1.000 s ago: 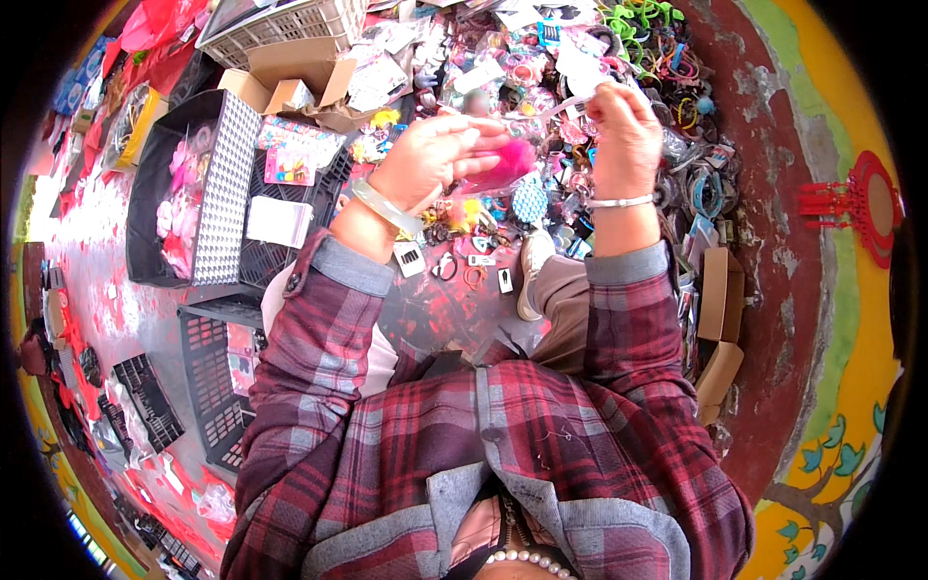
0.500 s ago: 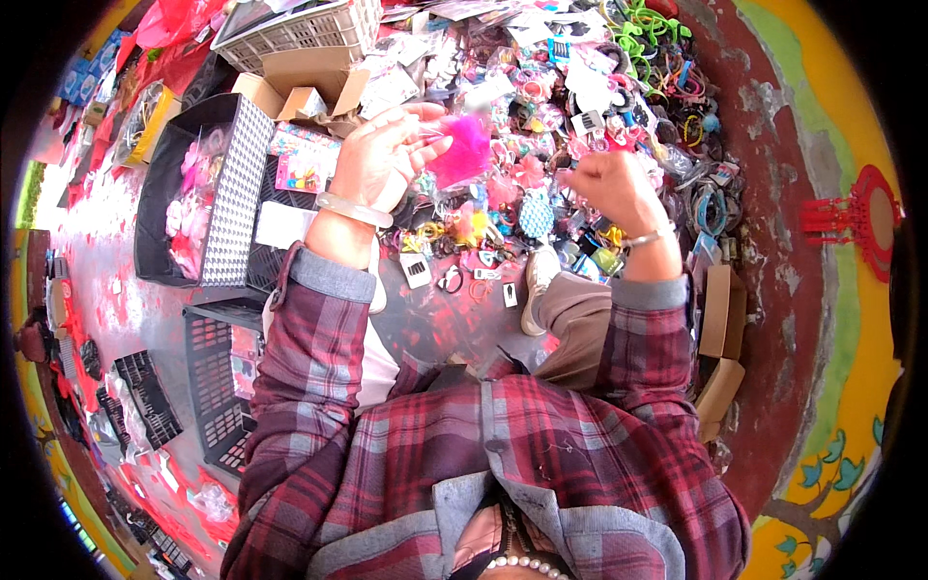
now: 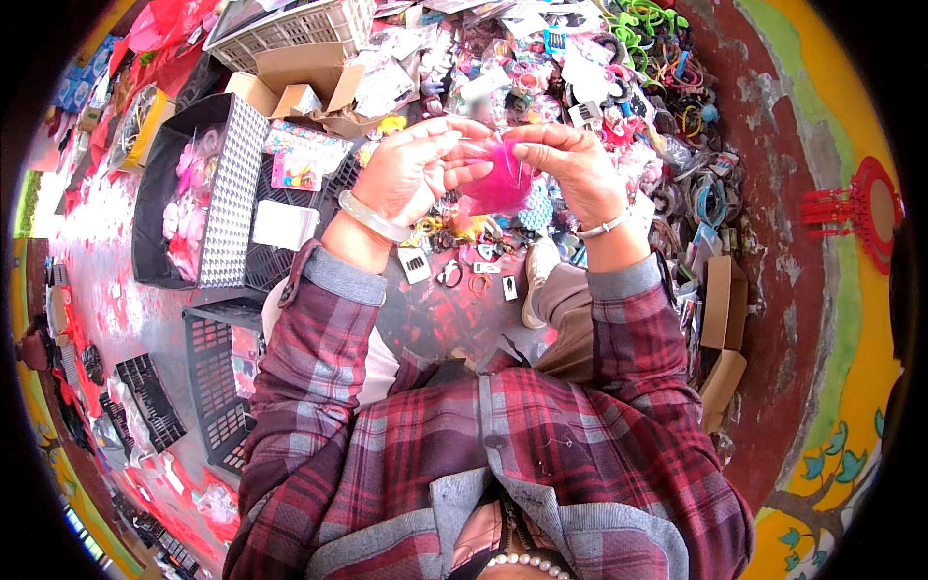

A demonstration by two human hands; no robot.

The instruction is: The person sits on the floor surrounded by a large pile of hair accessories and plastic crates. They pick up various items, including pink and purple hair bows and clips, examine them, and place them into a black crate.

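Observation:
Between my two hands hangs a bright pink plastic packet (image 3: 503, 186), with a clear part along its top. My left hand (image 3: 418, 174), with a pale bangle at the wrist, pinches the packet's left upper side. At its right upper corner, the thumb and bent fingers of my right hand (image 3: 578, 172) close on it; a thin bracelet circles that wrist. What the packet holds cannot be made out. Below and behind it lies a big heap of small wrapped hair accessories (image 3: 527, 82), with a blue beaded piece (image 3: 537, 208) partly behind the packet.
A black bin with a checked side (image 3: 232, 184) holds pink packets on my left. Behind it stand an open cardboard box (image 3: 333, 82) and a white crate (image 3: 295, 37). A black basket (image 3: 215, 387) is near my left arm, cardboard boxes (image 3: 723, 304) near my right. Green headbands (image 3: 643, 29) lie far right.
My right hand has moved left and taken hold of the pink packet's right side. My left hand, with the packet, has shifted slightly right and nearer.

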